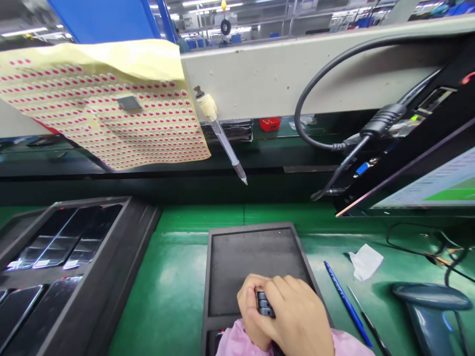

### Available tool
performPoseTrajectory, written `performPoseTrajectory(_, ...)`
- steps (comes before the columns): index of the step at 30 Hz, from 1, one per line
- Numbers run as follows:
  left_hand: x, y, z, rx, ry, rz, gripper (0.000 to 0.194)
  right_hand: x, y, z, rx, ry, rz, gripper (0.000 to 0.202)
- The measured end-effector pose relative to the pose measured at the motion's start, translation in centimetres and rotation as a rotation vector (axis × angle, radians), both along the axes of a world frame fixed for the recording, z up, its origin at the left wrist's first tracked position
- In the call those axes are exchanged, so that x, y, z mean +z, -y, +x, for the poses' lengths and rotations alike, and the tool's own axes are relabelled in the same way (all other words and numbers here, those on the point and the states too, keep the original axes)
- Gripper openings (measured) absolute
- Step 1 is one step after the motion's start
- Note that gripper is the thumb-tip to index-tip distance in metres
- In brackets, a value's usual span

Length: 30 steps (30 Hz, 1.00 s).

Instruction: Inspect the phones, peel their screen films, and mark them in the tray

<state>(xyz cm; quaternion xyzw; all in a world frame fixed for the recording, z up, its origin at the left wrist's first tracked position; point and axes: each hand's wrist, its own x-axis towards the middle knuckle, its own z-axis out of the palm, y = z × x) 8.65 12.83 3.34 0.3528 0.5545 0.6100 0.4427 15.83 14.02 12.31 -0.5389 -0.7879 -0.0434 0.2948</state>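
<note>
Both hands, left hand (249, 309) and right hand (297, 316), are cupped together pinching a small dark clip (265, 304) over the black tray (218, 267); looks light, stiff, slick plastic, so grip its ribbed sides

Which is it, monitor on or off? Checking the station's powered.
On: the monitor at right shows a lit screen with a green patch.

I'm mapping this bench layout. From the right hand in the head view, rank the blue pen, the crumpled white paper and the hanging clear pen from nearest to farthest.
Measured from the right hand:
1. Blue pen, lying on the green mat just to its right.
2. Crumpled white paper, farther right and farther back on the mat.
3. Hanging clear pen, well beyond the tray, dangling from the rail at the back.
</note>
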Motion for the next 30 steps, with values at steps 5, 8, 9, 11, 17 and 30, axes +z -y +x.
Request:
performPoseTrajectory(5,-1.5,-0.1,-1.2,-0.034,-0.142,-0.153,0.045,-2.2,0.3,5.9,0.056,-0.2,0.005,0.019)
performPoseTrajectory(8,-2.6,-0.5,-0.1,-0.071,-0.024,-0.2,0.045,-5.0,0.9,10.0,-0.131,-0.457,-0.096,0.019)
performPoseTrajectory(9,-2.9,-0.6,0.6,-0.093,0.036,-0.196,0.045,-6.1,1.2,11.0,-0.231,-0.529,-0.134,0.02)
performPoseTrajectory(11,-3.2,-0.6,1.9,-0.091,0.142,-0.198,0.044,-8.2,1.9,12.3,-0.408,-0.662,-0.186,0.022)
performPoseTrajectory(17,-2.7,-0.6,3.9,-0.088,0.055,-0.196,0.044,-11.0,3.4,13.3,-0.456,-1.003,-0.254,0.049)
performPoseTrajectory(30,-1.1,5.6,3.6,-0.23,0.727,-0.789,0.058,-8.9,4.5,12.9,-0.295,-0.705,-0.258,0.035)
